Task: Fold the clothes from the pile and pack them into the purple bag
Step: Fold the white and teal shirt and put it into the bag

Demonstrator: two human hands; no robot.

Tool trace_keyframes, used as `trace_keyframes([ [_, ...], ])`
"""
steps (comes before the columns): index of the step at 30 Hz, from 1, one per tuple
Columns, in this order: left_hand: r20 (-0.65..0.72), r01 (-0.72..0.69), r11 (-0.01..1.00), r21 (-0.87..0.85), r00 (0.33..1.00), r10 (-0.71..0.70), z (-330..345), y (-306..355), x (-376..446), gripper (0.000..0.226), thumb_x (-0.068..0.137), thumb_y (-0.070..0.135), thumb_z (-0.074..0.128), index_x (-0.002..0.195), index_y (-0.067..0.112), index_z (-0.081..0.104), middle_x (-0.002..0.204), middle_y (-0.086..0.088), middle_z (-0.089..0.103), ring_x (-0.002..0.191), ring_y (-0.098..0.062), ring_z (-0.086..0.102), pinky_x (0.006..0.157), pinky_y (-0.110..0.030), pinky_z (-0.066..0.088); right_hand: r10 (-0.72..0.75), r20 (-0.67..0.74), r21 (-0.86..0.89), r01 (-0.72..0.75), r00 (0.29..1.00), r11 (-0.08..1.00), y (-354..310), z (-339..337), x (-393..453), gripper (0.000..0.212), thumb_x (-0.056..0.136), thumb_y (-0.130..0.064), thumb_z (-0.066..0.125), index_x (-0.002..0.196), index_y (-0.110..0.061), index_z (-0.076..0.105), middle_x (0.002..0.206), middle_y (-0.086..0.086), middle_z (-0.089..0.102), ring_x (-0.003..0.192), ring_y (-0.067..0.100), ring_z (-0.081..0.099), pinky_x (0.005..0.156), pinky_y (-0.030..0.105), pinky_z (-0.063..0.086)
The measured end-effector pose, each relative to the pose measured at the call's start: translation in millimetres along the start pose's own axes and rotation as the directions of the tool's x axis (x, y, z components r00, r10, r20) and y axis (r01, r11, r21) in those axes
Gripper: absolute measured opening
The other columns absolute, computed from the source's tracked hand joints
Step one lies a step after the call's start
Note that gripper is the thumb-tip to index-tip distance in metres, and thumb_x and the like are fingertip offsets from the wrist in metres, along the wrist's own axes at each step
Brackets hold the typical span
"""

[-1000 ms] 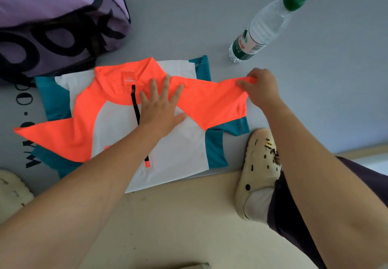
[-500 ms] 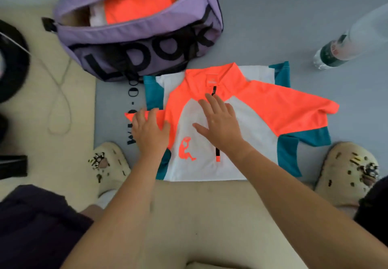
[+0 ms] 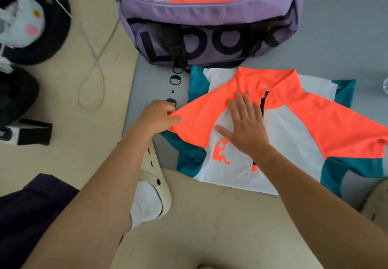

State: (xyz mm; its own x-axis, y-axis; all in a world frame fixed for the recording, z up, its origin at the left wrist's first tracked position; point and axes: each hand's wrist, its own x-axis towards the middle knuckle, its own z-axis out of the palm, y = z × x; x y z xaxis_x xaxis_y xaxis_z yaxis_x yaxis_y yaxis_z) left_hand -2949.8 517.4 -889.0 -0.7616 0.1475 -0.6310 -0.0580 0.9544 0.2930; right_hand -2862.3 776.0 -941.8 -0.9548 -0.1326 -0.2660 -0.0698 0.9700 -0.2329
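At frame centre, your right hand [image 3: 244, 127] pressed the shirt [image 3: 294, 126] flat, fingers spread; your left hand [image 3: 156, 115] pinched its sleeve [image 3: 195, 119] — best folded inward tautly.

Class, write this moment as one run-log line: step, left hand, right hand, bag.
step: folding shirt | left hand: pinches orange sleeve tip | right hand: flat on chest | bag: open, clothes inside

Bright, even indoor light, soft faint shadows, no glare; slight motion blur overall, wide-angle bending and softness toward edges.
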Motion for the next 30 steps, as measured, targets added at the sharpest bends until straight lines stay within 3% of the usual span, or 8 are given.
trace_keyframes([
  [3,-0.031,0.008,0.973,-0.230,0.999,-0.016,-7,-8,-1,0.041,0.090,0.037,0.063,0.062,0.013,0.046,0.058,0.003,0.044,0.053,-0.011,0.044,0.053,-0.029,0.032,-0.004,-0.017,-0.008,0.004,1.000,1.000,-2,3,2,0.086,0.091,-0.069,0.034,0.154,-0.011,0.023,0.162,0.013,0.014,0.150,0.032,0.012,0.120,0.051,0.011],
  [9,-0.201,-0.017,0.999,-0.028,0.980,0.011,-26,2,6,0.040,0.091,0.044,0.059,0.068,0.013,0.050,0.067,-0.004,0.049,0.068,-0.023,0.048,0.060,-0.034,0.031,-0.011,-0.020,-0.016,0.010,1.000,1.000,-2,4,4,0.085,0.091,-0.069,0.025,0.155,-0.012,0.019,0.163,0.012,0.011,0.150,0.032,0.008,0.120,0.051,0.010],
  [12,-0.531,-0.016,0.987,0.158,0.842,0.099,-31,8,5,0.028,0.092,0.042,0.059,0.089,0.015,0.068,0.088,-0.010,0.064,0.085,-0.032,0.059,0.069,-0.036,0.036,0.005,0.000,-0.001,-0.005,1.000,1.000,-4,4,4,0.087,0.090,-0.070,0.022,0.155,-0.014,0.018,0.163,0.010,0.009,0.151,0.030,0.006,0.120,0.050,0.008],
  [15,-0.608,0.055,0.989,0.137,0.793,0.040,-19,13,-5,0.031,0.091,0.038,0.061,0.110,0.013,0.064,0.109,-0.013,0.057,0.105,-0.033,0.053,0.086,-0.041,0.038,0.008,0.021,0.008,-0.008,1.000,1.000,-4,2,5,0.086,0.090,-0.071,0.020,0.156,-0.015,0.015,0.164,0.009,0.005,0.151,0.029,0.001,0.121,0.050,0.005],
  [18,-0.499,0.179,0.960,-0.214,0.825,-0.265,14,18,-30,0.032,0.093,0.043,0.056,0.086,0.012,0.060,0.089,-0.007,0.059,0.089,-0.030,0.057,0.066,-0.039,0.039,0.009,0.034,-0.002,-0.009,0.999,1.000,-4,1,5,0.086,0.091,-0.071,0.019,0.156,-0.015,0.012,0.164,0.009,0.002,0.151,0.028,-0.001,0.121,0.049,0.003],
  [21,-0.234,0.324,0.889,-0.323,0.883,-0.407,58,26,-61,0.057,0.086,0.060,0.057,0.055,0.015,0.044,0.053,0.002,0.044,0.056,-0.023,0.047,0.047,-0.031,0.021,0.008,0.033,-0.006,-0.007,0.999,1.000,-5,0,5,0.086,0.091,-0.070,0.018,0.156,-0.014,0.011,0.164,0.009,0.001,0.151,0.028,-0.002,0.120,0.049,0.002],
  [27,-0.038,0.294,0.781,-0.551,0.926,-0.375,106,22,-96,0.051,0.066,0.048,0.085,0.095,0.018,0.055,0.080,0.005,0.061,0.074,-0.011,0.059,0.060,-0.027,0.043,0.007,0.061,0.027,-0.009,0.998,1.000,-5,-5,5,0.085,0.091,-0.069,0.022,0.156,-0.016,0.011,0.164,0.008,0.001,0.151,0.027,-0.002,0.121,0.049,0.003],
  [30,-0.036,0.328,0.825,-0.461,0.922,-0.386,106,13,-96,0.038,0.072,0.045,0.080,0.083,0.021,0.053,0.073,0.007,0.059,0.070,-0.013,0.058,0.059,-0.030,0.041,0.002,0.069,0.040,-0.005,0.998,0.999,-3,-7,4,0.085,0.090,-0.070,0.018,0.156,-0.018,0.011,0.164,0.007,0.001,0.151,0.026,-0.003,0.121,0.048,0.002],
])
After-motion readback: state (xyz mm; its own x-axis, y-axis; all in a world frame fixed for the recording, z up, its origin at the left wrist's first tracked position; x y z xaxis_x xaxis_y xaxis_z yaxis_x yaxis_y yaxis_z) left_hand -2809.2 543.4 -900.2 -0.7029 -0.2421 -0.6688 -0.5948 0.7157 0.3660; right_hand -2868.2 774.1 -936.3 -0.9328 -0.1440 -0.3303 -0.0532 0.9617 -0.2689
